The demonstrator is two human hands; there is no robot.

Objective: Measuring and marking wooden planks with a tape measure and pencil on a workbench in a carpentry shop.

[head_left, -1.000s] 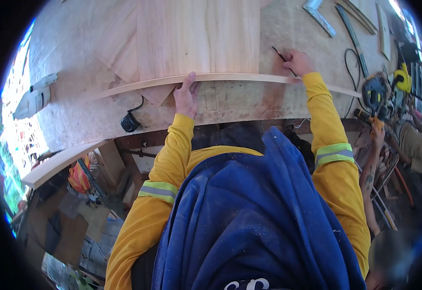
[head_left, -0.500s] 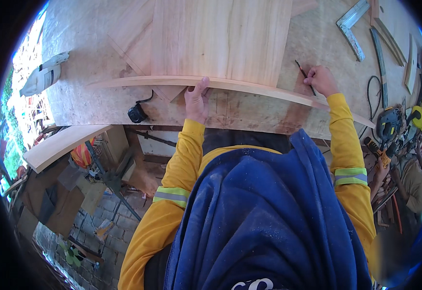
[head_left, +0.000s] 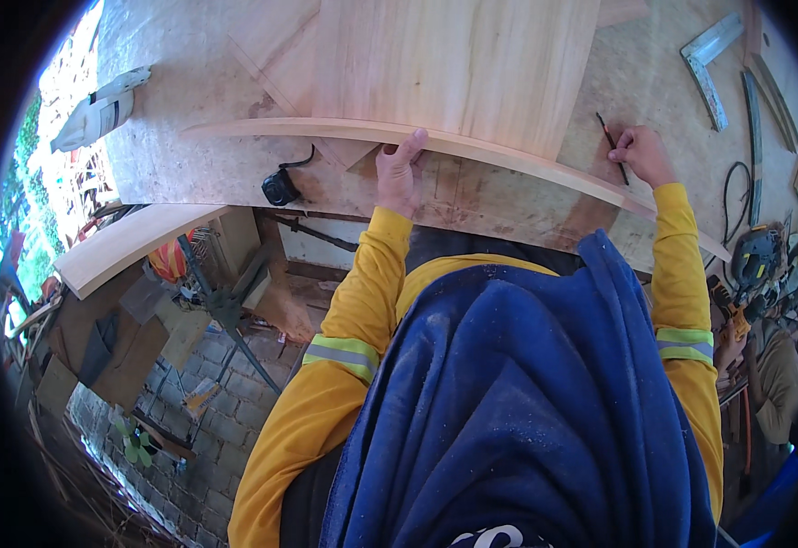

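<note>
A long thin wooden strip (head_left: 499, 153) lies bent in a curve across the workbench (head_left: 189, 173), over the lower edge of a pale wooden panel (head_left: 454, 64). My left hand (head_left: 399, 173) presses the strip near its middle, thumb up on its edge. Toward the strip's right end, my right hand (head_left: 641, 155) is shut on a dark pencil (head_left: 611, 134) with the tip against the strip. Yellow sleeves with reflective bands and a blue cloth fill the lower part of the view.
A black tape measure (head_left: 282, 187) lies left of my left hand. A metal square (head_left: 708, 64) and power tools (head_left: 764, 260) sit at the right. A grey tool (head_left: 102, 110) rests at the bench's far left. Another person (head_left: 778, 374) stands at right. Brick floor and scrap wood lie below.
My view has shifted so the bench appears further right and closer. My right hand with the pencil has moved along the strip; the left hand stays pressed on it.
</note>
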